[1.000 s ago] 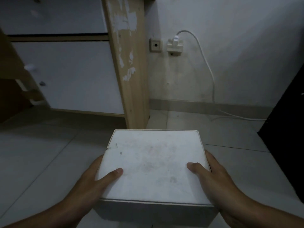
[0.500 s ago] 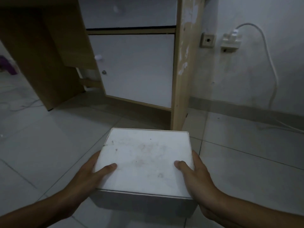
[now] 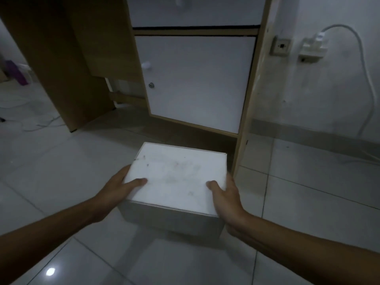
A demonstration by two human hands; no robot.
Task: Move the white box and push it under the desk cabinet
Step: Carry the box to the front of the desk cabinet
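Note:
A white box (image 3: 176, 177) with a smudged lid is held low over the tiled floor, between both hands. My left hand (image 3: 119, 188) grips its left side with the thumb on the lid. My right hand (image 3: 226, 194) grips the right side, thumb also on top. Just beyond the box stands the desk cabinet (image 3: 197, 79), with a white door, a small lock and a knob. A dark gap (image 3: 185, 134) runs between the cabinet's bottom edge and the floor, directly behind the box.
A wooden side panel (image 3: 248, 99) of the desk stands right of the box. The knee space (image 3: 115, 95) opens to the left. A wall socket (image 3: 312, 48) with a white cable (image 3: 368, 79) hangs on the right wall. Loose cords (image 3: 35, 122) lie on the floor at far left.
The view has swung right-to-left, so the cabinet door now sits straight ahead. The box, still held by both hands, has moved leftward from the side panel to in front of the cabinet.

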